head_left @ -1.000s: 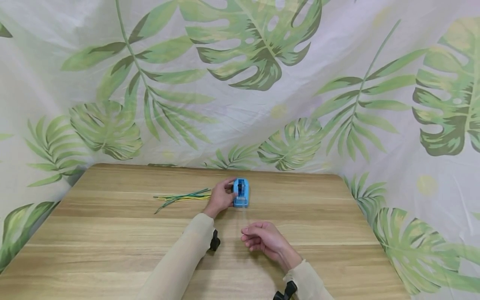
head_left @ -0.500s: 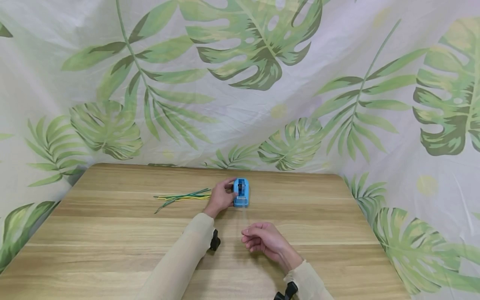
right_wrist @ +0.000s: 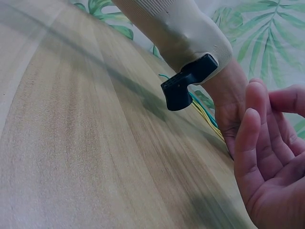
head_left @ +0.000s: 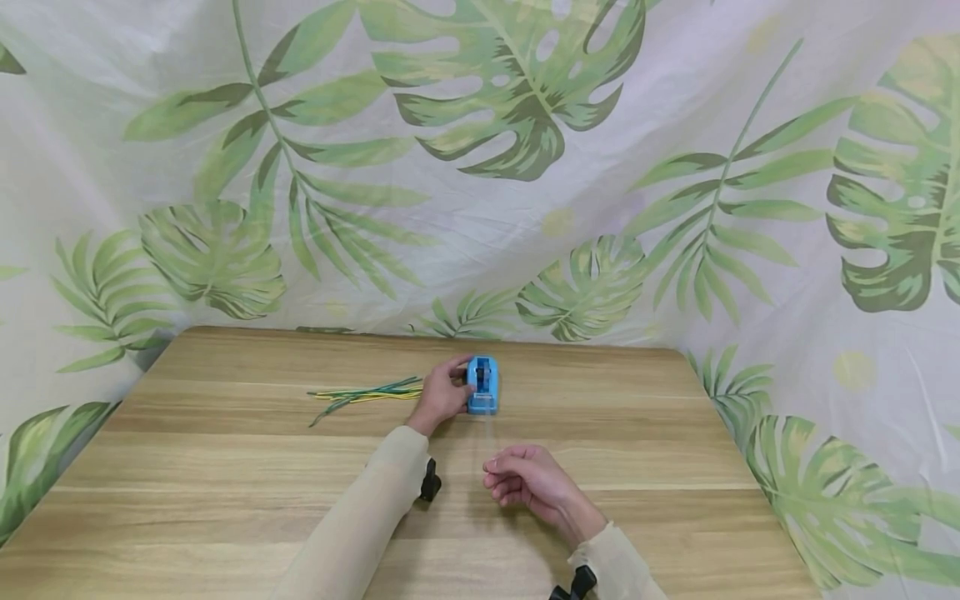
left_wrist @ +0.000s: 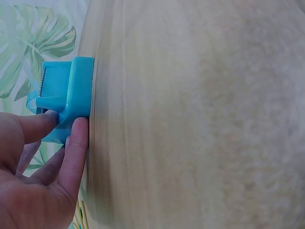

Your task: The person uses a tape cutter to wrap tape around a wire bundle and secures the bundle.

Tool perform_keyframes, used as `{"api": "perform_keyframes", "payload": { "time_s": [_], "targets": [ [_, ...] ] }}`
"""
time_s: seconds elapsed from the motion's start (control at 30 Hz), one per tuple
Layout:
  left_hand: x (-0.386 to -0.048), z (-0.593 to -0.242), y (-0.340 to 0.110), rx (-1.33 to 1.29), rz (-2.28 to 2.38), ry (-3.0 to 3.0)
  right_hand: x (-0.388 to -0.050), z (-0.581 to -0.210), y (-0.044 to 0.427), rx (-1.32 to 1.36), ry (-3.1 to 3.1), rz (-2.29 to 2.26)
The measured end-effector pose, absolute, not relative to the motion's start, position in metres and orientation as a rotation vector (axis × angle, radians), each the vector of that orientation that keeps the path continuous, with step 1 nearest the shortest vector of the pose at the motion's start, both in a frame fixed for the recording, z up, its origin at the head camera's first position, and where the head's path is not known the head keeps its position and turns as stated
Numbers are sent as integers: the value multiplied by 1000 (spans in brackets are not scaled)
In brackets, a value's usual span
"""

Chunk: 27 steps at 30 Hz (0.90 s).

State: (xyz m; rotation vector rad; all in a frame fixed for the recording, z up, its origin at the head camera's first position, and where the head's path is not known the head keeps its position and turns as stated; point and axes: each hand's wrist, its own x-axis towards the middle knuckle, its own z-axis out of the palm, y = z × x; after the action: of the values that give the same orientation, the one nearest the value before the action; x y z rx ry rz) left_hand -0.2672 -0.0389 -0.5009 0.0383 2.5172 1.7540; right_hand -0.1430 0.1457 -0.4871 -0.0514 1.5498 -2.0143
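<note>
A blue tape dispenser (head_left: 482,406) stands near the table's back edge, my left hand (head_left: 440,395) gripping its left side. In the left wrist view my left hand (left_wrist: 43,176) has thumb and fingers against the dispenser (left_wrist: 81,88), beside its toothed cutter. A clear strip of tape (head_left: 489,429) runs from the dispenser toward my right hand (head_left: 528,482), which pinches its end between thumb and index finger. The right wrist view shows my right hand (right_wrist: 276,162) with thumb and index tips together; the tape is hard to make out there.
Green and yellow wires (head_left: 367,393) lie on the wooden table (head_left: 225,500) left of my left hand. A leaf-patterned cloth (head_left: 480,233) hangs behind the table. Black wrist mounts sit on both sleeves, the left one (right_wrist: 183,86) showing in the right wrist view.
</note>
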Motion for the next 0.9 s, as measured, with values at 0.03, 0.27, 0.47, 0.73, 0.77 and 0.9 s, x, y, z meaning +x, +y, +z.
{"api": "perform_keyframes", "payload": {
  "time_s": [0.03,0.27,0.47,0.73,0.77,0.9],
  "targets": [
    [-267,-501,-39,39,1754,2518,-143,-487,145,-52,1548,-2016],
    [-267,-500,-39,31,1764,2512,-142,-487,145,-70,1538,-2021],
    [-267,-501,-39,40,1766,2510,-141,-487,145,-70,1533,-2018],
    [-267,-502,-39,23,1776,2504,-139,-486,145,-98,1534,-2023],
    [-267,-502,-39,25,1778,2505,-138,-486,145,-100,1532,-2025],
    [-267,-502,-39,32,1776,2505,-138,-486,145,-110,1531,-2029]
  ]
}}
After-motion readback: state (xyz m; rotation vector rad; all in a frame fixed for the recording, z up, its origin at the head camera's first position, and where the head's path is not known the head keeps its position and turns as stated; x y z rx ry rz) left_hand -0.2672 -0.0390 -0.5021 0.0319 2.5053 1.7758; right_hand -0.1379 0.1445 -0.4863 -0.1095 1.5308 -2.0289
